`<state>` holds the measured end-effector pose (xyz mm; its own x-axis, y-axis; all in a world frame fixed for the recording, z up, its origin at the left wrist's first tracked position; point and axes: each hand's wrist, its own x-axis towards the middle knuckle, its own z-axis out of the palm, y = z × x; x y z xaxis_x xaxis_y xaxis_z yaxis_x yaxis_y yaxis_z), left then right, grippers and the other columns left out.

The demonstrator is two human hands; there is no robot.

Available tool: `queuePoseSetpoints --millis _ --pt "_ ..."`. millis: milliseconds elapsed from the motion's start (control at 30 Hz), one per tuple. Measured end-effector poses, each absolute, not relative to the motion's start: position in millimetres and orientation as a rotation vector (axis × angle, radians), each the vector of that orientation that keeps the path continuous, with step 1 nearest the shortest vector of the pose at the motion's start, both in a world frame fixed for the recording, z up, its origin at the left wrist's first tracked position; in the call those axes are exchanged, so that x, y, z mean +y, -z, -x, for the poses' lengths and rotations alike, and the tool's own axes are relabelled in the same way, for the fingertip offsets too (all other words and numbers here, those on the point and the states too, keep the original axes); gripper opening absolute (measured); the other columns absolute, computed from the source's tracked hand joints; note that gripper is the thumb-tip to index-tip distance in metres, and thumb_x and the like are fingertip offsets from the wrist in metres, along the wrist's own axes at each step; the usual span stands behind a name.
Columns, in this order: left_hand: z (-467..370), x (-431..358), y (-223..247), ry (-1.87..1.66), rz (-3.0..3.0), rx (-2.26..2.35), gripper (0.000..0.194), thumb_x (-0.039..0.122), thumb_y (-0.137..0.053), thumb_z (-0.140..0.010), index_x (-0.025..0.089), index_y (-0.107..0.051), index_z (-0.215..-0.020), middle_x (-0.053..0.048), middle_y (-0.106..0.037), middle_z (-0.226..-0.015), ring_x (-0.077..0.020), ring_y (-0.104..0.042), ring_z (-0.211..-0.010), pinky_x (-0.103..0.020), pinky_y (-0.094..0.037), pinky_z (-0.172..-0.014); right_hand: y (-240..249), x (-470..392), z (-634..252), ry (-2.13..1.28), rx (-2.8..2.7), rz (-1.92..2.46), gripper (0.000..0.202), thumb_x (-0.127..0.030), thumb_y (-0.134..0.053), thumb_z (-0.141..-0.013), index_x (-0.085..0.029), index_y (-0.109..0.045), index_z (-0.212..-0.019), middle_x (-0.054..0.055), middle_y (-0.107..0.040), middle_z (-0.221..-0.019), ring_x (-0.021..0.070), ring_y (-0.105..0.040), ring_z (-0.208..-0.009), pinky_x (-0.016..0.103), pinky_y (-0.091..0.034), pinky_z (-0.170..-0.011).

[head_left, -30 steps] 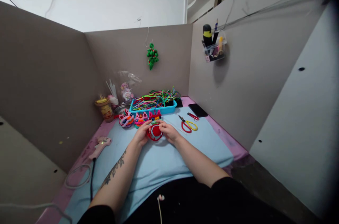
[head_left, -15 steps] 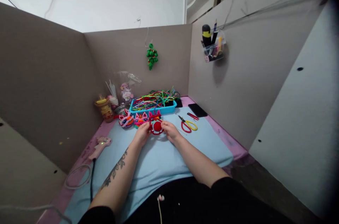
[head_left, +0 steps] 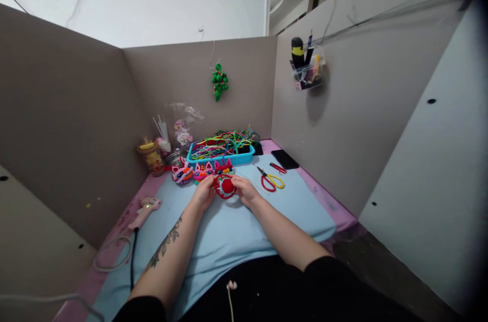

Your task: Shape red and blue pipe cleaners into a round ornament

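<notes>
Between both hands is a round red pipe-cleaner piece (head_left: 227,186), with an outer red ring and a pale blue band around a red centre. My left hand (head_left: 206,191) grips its left edge with the fingers closed. On the opposite edge, my right hand (head_left: 245,189) pinches it; some fingertips are hidden behind the piece. Just beyond the hands sit several fuzzy animal heads with pointed ears, among them a pink and orange one (head_left: 182,173). The held piece is above the light blue cloth (head_left: 236,225).
A blue tray (head_left: 244,157) piled with coloured pipe cleaners stands behind. Rightward lie scissors (head_left: 275,181), pliers (head_left: 267,183), a red cutter (head_left: 278,167) and a black phone (head_left: 285,159). At left are a pink glue gun (head_left: 143,212), its cord, and a jar (head_left: 153,159). Grey panels enclose the table.
The red piece has tilted and turned slightly between my fingers, its red centre now nearer my right hand. Both hands keep hold of it in nearly the same place.
</notes>
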<state>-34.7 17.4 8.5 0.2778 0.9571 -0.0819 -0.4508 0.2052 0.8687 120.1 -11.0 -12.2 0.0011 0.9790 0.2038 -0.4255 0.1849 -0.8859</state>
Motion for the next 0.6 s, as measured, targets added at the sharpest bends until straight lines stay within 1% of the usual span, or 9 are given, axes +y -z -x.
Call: queuePoseSetpoints --millis 67,133,200,267,367,467,533,600 --pt "36.1 16.9 -10.6 -1.099 -0.845 0.755 0.02 0.034 -0.058 -0.081 0.014 -0.061 -0.081 -0.003 -0.063 -0.065 -0.0114 -0.057 -0.054 -0.022 -0.044 -0.053 11.1 -12.1 -120.5 -1.317 -1.0 0.733 0.016 -0.032 -0.068 -0.06 -0.017 -0.066 -0.064 0.006 -0.065 -0.099 0.0211 -0.058 -0.085 0.035 -0.043 -0.08" --pt "36.0 14.7 -12.1 -1.061 -0.841 0.768 0.026 0.04 -0.055 -0.083 0.015 -0.061 -0.085 -0.004 -0.064 -0.066 -0.0126 -0.059 -0.055 -0.024 -0.046 -0.054 10.5 -13.5 -119.7 -1.333 -1.048 0.751 0.014 -0.03 -0.068 -0.058 -0.016 -0.064 -0.057 0.006 -0.061 -0.109 0.022 -0.056 -0.091 0.035 -0.041 -0.084" --pt "35.3 10.8 -13.6 -1.006 -0.846 0.746 0.032 0.047 -0.055 -0.082 0.016 -0.062 -0.088 -0.005 -0.066 -0.07 -0.0147 -0.061 -0.058 -0.026 -0.048 -0.057 10.2 -15.1 -118.7 -1.326 -1.121 0.756 0.014 -0.03 -0.068 -0.058 -0.016 -0.063 -0.056 0.006 -0.058 -0.114 0.0237 -0.053 -0.099 0.035 -0.038 -0.088" --pt "35.2 5.6 -16.3 -0.915 -0.853 0.699 0.042 0.054 -0.053 -0.08 0.015 -0.063 -0.092 -0.008 -0.067 -0.076 -0.0186 -0.064 -0.064 -0.031 -0.05 -0.061 9.4 -16.8 -118.5 -1.309 -1.174 0.745 0.015 -0.031 -0.069 -0.06 -0.017 -0.063 -0.057 0.006 -0.055 -0.119 0.0249 -0.05 -0.106 0.035 -0.036 -0.092" --pt "37.6 -1.7 -22.1 -0.717 -0.846 0.651 0.057 0.064 -0.044 -0.079 0.016 -0.062 -0.105 -0.014 -0.068 -0.093 -0.0255 -0.065 -0.076 -0.042 -0.052 -0.065 7.0 -19.3 -120.6 -1.275 -1.215 0.741 0.017 -0.032 -0.07 -0.06 -0.017 -0.063 -0.058 0.004 -0.045 -0.133 0.0258 -0.046 -0.113 0.035 -0.036 -0.092" --pt "41.8 -4.8 -25.3 -0.591 -0.866 0.542 0.063 0.065 -0.038 -0.081 0.02 -0.053 -0.122 -0.015 -0.063 -0.11 -0.0293 -0.064 -0.089 -0.048 -0.052 -0.066 4.2 -21.7 -123.8 -1.291 -1.255 0.737 0.019 -0.032 -0.07 -0.06 -0.016 -0.061 -0.057 0.003 -0.036 -0.141 0.0259 -0.045 -0.114 0.035 -0.037 -0.09" --pt "44.7 -3.9 -24.2 -0.561 -0.896 0.473 0.062 0.063 -0.036 -0.084 0.021 -0.048 -0.128 -0.016 -0.06 -0.116 -0.0299 -0.063 -0.093 -0.048 -0.053 -0.066 2.9 -22.8 -125.3 -1.313 -1.284 0.722 0.02 -0.033 -0.07 -0.06 -0.016 -0.06 -0.058 0.003 -0.033 -0.142 0.0259 -0.047 -0.112 0.034 -0.038 -0.088" --pt "47.3 -1.8 -21.4 -0.55 -0.924 0.421 0.059 0.059 -0.038 -0.085 0.021 -0.045 -0.13 -0.016 -0.058 -0.119 -0.0292 -0.063 -0.093 -0.046 -0.054 -0.065 2.2 -23.3 -126.2 -1.311 -1.311 0.711 0.02 -0.033 -0.07 -0.061 -0.016 -0.06 -0.057 0.004 -0.033 -0.142 0.0263 -0.046 -0.113 0.034 -0.038 -0.088"
